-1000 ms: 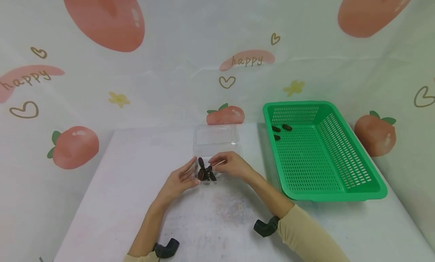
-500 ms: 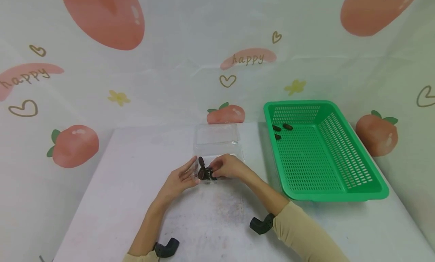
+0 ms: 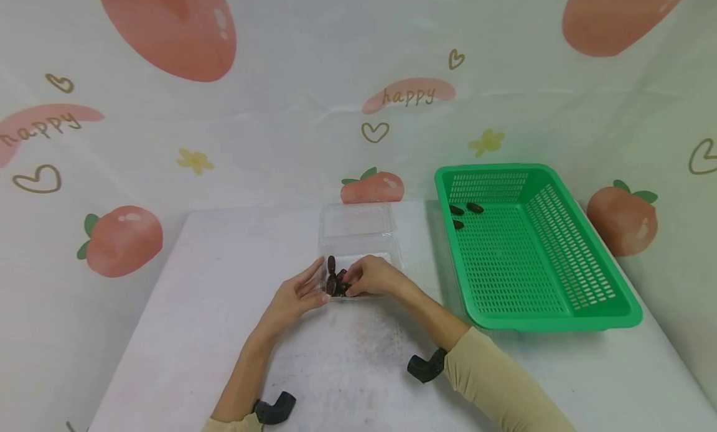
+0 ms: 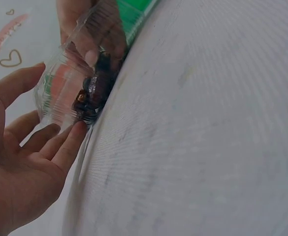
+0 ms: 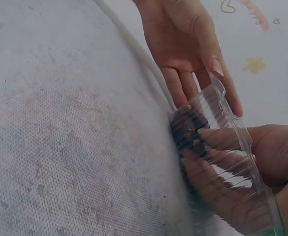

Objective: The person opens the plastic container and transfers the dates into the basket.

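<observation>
Right hand pinches a dark piece inside the clear box; left hand, fingers loose, touches its side. Packing looks well along — several pieces boxed, three in the green basket, lid unshut.

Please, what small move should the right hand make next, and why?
Perhaps the right hand should settle the dark piece it seems to pinch flatter among the others: the dark pieces crowd together at the left end of the clear container, and the left hand rests against that end, which may steady it.
</observation>
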`<state>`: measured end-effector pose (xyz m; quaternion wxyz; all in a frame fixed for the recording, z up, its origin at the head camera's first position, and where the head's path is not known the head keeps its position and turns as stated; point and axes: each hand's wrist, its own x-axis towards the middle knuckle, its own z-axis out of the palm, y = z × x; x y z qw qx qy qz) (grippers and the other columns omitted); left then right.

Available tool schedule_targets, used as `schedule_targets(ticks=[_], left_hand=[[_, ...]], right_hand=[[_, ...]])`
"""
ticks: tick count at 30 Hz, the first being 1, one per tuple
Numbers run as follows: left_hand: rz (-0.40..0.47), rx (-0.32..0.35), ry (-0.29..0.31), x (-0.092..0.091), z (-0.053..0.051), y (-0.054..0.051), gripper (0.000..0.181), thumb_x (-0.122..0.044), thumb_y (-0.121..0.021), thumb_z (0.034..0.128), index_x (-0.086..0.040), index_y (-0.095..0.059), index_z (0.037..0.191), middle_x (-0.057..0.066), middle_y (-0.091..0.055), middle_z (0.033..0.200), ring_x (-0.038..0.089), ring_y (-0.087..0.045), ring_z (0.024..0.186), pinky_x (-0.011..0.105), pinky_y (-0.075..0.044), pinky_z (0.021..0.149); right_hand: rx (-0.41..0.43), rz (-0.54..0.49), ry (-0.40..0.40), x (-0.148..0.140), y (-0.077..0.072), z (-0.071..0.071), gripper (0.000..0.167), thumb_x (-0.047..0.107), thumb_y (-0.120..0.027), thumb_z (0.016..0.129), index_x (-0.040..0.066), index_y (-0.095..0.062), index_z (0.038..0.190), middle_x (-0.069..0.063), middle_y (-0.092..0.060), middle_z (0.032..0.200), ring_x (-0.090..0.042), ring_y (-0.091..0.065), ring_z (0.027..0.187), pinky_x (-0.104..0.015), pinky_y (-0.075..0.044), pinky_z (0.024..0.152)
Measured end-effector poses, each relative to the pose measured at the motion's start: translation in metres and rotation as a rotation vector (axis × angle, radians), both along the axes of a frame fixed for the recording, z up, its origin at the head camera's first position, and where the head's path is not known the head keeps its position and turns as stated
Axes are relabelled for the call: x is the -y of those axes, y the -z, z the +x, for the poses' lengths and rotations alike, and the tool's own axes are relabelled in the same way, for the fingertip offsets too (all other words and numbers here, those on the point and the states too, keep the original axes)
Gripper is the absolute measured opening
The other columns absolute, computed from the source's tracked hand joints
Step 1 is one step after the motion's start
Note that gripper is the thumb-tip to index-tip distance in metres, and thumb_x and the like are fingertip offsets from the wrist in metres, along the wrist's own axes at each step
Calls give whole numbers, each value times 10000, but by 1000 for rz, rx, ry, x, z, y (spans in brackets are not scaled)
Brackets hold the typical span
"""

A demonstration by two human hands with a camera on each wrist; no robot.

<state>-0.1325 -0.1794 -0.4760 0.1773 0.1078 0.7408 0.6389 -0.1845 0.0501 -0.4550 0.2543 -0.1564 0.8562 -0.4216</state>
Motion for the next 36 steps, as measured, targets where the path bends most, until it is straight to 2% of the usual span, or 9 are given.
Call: schedule_targets(ticks=[5,9,13,19,22,26,32,36], left_hand=[[-3,6,-7,0,0,0,824,-177,-762,892,-152,-300,1574,-13,-267,1617,295,-300,1451,327,-375,1104],[-2,-8,0,0,0,0,823,-170,-759,893,-142,-298,1574,9,-263,1621,305,-305,1447,326,-388,1094],[-2,-11,6,-1,0,0,813,-177,-755,898,-151,-304,1573,3,-269,1620,289,-312,1446,303,-402,1082],[-13,-6,2,-1,0,0,804,-171,-749,903,-168,-307,1574,-2,-274,1618,283,-320,1443,298,-415,1073],[-19,-1,1,0,1,1,806,-177,-750,902,-169,-305,1575,-6,-272,1619,280,-316,1445,302,-409,1079],[-25,-2,2,0,1,1,804,-155,-745,904,-162,-303,1575,-3,-273,1617,292,-312,1445,302,-407,1079],[-14,-10,-2,0,1,1,787,-98,-729,908,-143,-307,1571,9,-277,1616,317,-313,1441,321,-397,1087],[2,-4,-4,0,1,1,781,-99,-732,905,-141,-319,1566,9,-279,1615,312,-313,1442,324,-395,1089]], right_hand=[[-1,43,11,1,-2,0,238,90,-847,740,102,-782,968,38,-655,784,-93,-577,722,-212,-485,625],[-21,40,28,1,-4,1,268,53,-822,743,115,-784,1001,22,-697,829,-100,-608,751,-222,-498,627],[-47,41,49,-1,-7,3,291,27,-777,759,135,-783,1029,19,-718,852,-102,-613,731,-226,-489,596],[-104,71,52,-5,-13,6,304,75,-756,768,154,-781,1061,37,-702,796,-106,-591,650,-239,-468,546],[-98,67,56,-7,-18,8,288,91,-750,804,154,-769,1084,43,-682,746,-103,-576,611,-238,-455,532],[-85,21,68,-13,-26,8,298,76,-720,847,130,-742,1139,21,-704,792,-113,-594,627,-241,-470,550],[-164,2,106,-21,-41,7,321,86,-684,901,131,-724,1217,1,-730,916,-114,-618,706,-248,-476,581],[-168,-19,119,-25,-52,9,328,106,-679,914,140,-711,1239,7,-735,934,-149,-675,781,-266,-484,609]])
